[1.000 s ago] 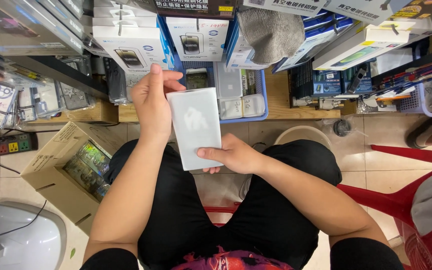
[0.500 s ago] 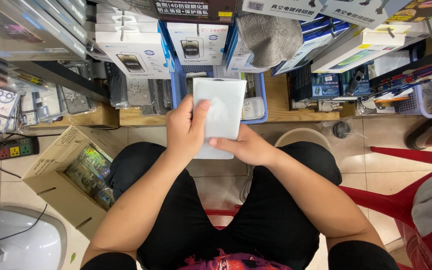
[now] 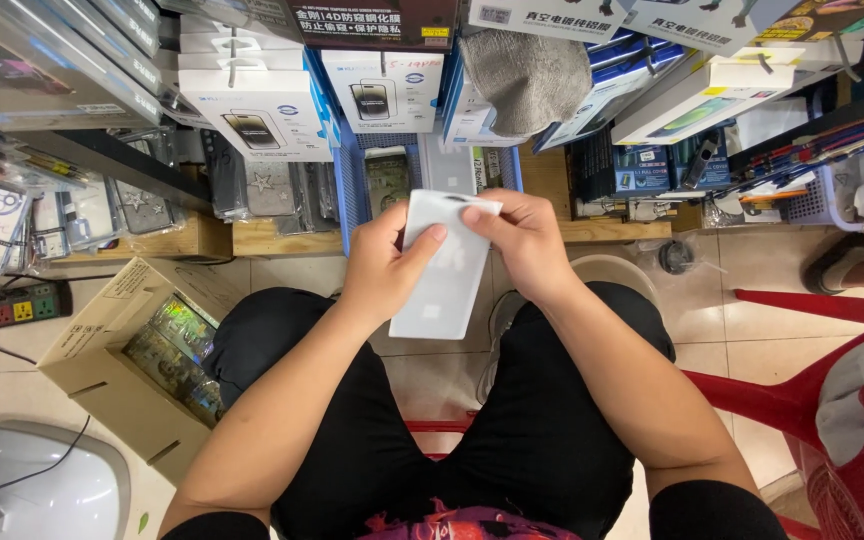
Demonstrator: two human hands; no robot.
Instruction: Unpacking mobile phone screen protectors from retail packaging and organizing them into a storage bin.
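Note:
A flat white rectangular package (image 3: pixel 444 280) is held upright in front of me, above my lap in black shorts. My left hand (image 3: pixel 384 262) grips its left edge, thumb laid across the front near the top. My right hand (image 3: pixel 518 240) pinches the package's top right corner with thumb and fingers. Behind the package stands a blue basket (image 3: pixel 346 180) with more flat packages in it.
Shelves of boxed phone accessories (image 3: pixel 252 110) fill the top of the view. An open cardboard box (image 3: pixel 142 350) of shiny packets sits on the floor at left, beside a power strip (image 3: pixel 17 305). A red plastic stool (image 3: pixel 792 400) stands at right, and another person's sandalled foot (image 3: pixel 852 262) is at the far right.
My right hand moved from under the package's lower edge up to its top corner. The package has dropped slightly and tilted, and my left hand shifted along its left side.

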